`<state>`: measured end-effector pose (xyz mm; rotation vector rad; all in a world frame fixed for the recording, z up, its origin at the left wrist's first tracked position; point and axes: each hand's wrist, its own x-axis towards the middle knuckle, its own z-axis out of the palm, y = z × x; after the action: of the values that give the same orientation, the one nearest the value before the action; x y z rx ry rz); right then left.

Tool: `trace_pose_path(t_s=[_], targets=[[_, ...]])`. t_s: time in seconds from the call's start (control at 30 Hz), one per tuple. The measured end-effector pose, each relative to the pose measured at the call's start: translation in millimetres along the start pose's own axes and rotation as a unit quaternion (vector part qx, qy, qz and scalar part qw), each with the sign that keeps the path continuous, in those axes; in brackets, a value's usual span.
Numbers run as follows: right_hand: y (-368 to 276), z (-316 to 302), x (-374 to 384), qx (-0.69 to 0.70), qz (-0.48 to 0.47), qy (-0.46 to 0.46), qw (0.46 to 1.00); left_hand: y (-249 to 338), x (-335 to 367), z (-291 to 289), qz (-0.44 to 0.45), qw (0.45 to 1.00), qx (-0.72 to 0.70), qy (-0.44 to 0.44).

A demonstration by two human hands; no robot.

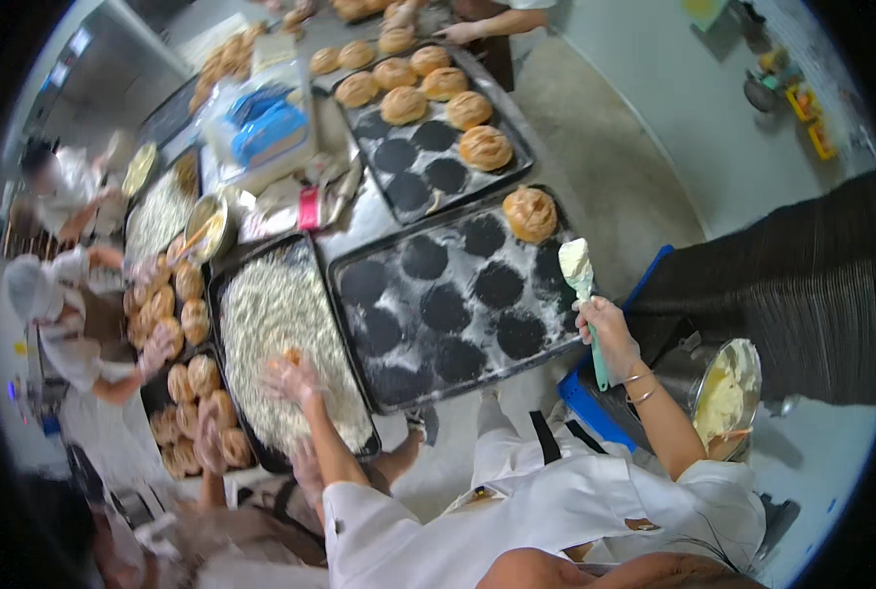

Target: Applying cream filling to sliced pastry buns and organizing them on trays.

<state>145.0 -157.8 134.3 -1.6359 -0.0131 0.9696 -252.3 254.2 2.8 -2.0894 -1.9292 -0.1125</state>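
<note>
My left hand (296, 381), in a clear glove, reaches down into a black tray (335, 312) spread with white powdery crumbs (266, 294). Its fingers are around a bun (289, 356), of which only a small orange-brown patch shows; the rest is hidden by the hand and crumbs. My right hand (605, 332), also gloved, grips the green handle of a spatula (598, 355). White cream (574, 260) coats the spatula's raised blade. Left of that blade, one golden bun (530, 214) sits in the corner of a flour-dusted black baking tray (448, 368).
A metal bowl of cream (728, 393) stands at right, beside stacked dark trays (762, 285). Farther back, another tray (517, 162) holds several buns. Co-workers work at left; one's gloved hand (307, 469) is close to my left forearm. More buns (202, 378) lie left.
</note>
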Motion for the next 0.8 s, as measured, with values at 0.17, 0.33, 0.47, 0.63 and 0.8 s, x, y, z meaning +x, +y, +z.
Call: trace_pose_path(t_s=[0.17, 0.33, 0.47, 0.63, 0.8], targets=[[4, -7, 87, 0.118, -0.043, 0.099, 0.987, 211, -35, -40, 0.141, 0.742, -0.65, -0.083], [4, 37, 203, 0.057, -0.055, 0.086, 0.993, 420, -57, -23, 0.139, 0.587, -0.688, -0.403], [23, 14, 241, 0.037, -0.14, 0.091, 0.985, 516, -94, -60, 0.09, 0.65, -0.585, -0.476], [1, 35, 164, 0.125, -0.096, 0.044, 0.987, 466, -98, -83, 0.042, 0.518, -0.655, -0.548], [24, -10, 59, 0.15, -0.127, 0.053, 0.979, 381, -170, -194, -0.008, 0.403, -0.725, -0.558]])
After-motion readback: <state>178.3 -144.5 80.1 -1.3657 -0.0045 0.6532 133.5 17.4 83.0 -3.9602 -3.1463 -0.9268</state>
